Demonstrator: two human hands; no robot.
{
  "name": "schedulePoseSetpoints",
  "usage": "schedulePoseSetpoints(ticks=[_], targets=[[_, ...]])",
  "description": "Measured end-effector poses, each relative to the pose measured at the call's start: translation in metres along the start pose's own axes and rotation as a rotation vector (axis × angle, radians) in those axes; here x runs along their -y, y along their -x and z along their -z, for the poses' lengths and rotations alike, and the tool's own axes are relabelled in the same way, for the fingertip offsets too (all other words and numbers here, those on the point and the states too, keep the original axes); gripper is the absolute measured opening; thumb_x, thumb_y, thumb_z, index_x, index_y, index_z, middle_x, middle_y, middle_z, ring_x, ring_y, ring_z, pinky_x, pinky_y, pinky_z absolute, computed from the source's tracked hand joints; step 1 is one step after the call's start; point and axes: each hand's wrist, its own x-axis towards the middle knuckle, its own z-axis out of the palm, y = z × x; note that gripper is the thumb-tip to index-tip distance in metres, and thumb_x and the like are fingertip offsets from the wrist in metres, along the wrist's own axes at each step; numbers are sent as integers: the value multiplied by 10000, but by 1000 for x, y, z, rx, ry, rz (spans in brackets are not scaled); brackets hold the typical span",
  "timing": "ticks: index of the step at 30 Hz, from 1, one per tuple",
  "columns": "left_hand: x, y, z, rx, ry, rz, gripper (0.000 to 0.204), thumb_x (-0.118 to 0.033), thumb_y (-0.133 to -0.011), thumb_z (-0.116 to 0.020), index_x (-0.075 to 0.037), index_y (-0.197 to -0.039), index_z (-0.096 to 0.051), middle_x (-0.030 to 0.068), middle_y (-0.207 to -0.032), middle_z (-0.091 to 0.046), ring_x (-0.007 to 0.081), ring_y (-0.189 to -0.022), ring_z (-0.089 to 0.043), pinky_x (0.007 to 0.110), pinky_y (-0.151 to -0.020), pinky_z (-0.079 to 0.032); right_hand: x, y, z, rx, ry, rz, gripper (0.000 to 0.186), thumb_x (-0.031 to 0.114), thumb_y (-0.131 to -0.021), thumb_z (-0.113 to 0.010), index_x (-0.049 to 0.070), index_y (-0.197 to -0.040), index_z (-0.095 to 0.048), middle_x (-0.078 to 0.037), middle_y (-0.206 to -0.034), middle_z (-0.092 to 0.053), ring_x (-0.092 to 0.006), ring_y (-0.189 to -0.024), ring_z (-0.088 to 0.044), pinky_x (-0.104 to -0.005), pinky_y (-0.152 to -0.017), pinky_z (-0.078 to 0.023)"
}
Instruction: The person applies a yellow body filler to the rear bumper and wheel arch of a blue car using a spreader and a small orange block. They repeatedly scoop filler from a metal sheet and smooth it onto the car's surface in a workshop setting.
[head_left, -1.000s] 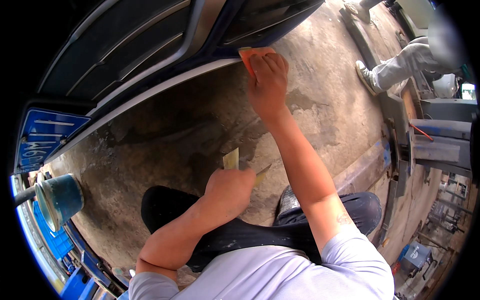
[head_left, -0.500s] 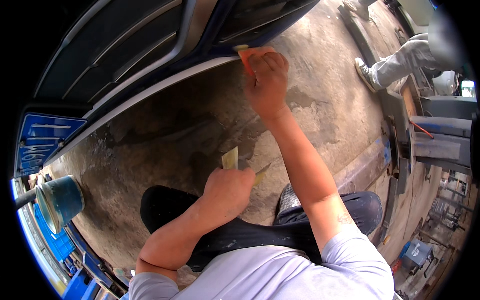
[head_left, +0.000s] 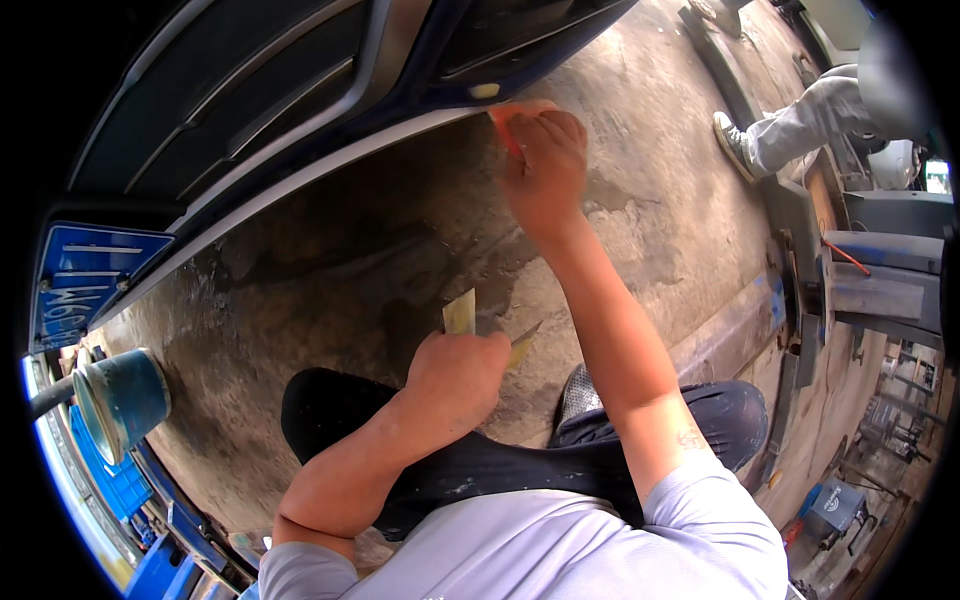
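My right hand [head_left: 548, 170] is closed around a flat orange-red spreader [head_left: 506, 125], its edge close to the lower corner of a dark blue car bumper [head_left: 425, 100]. A small pale yellow patch of filler [head_left: 485, 91] sits on the bumper just above the spreader, with a slight gap between them. Over my lap, my left hand [head_left: 453, 385] is clenched on a putty knife smeared with yellow filler. Its broad blade [head_left: 460, 312] points up past the fingers, and a pointed, yellow-smeared end [head_left: 523, 345] sticks out on the right; whether both belong to one tool is hidden by the hand.
A blue number plate [head_left: 95, 280] is fixed on the car at left. Below it stands a dirty teal bucket [head_left: 130, 400]. Metal rails [head_left: 735, 325] run along the right, where another person's leg and sneaker [head_left: 735, 145] show. The concrete floor [head_left: 370, 220] has damp stains.
My right hand and the spreader have come slightly down and right, off the filler patch, which now shows more fully. The left hand has barely moved.
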Motion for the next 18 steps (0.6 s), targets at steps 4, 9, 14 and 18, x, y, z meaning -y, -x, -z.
schedulePoseSetpoints(ticks=[4,9,14,18], targets=[[-2,0,0,0,4,1,101,-111,-875,-604,-44,-799,-598,195,-678,-626,419,-701,-636,507,-642,-486,1,20,12,2,-165,-391,148,-24,-768,-634,51,-892,-662,-93,-878,-683,-297,-858,-631,-367,-815,-474],[-6,1,3,27,-18,28,89,-130,-893,-614,-53,-851,-622,194,-723,-636,427,-740,-630,510,-662,-486,-26,47,-6,-193,-1070,-1000,78,47,-882,-655,1,-945,-665,-25,-884,-689,-132,-738,-602,-260,-700,-471],[-3,4,2,2,-29,73,91,-139,-907,-619,-58,-917,-657,197,-770,-652,427,-765,-634,508,-681,-493,-24,35,-13,-214,-1215,-1073,84,27,-861,-639,-4,-932,-672,-3,-870,-646,-78,-741,-565,-251,-688,-467],[-7,4,4,30,-28,96,86,-131,-904,-625,-56,-918,-664,197,-784,-656,425,-767,-633,500,-674,-493,-30,28,-26,-172,-1205,-980,47,26,-858,-629,3,-867,-669,19,-783,-603,-63,-709,-519,-240,-644,-432]])
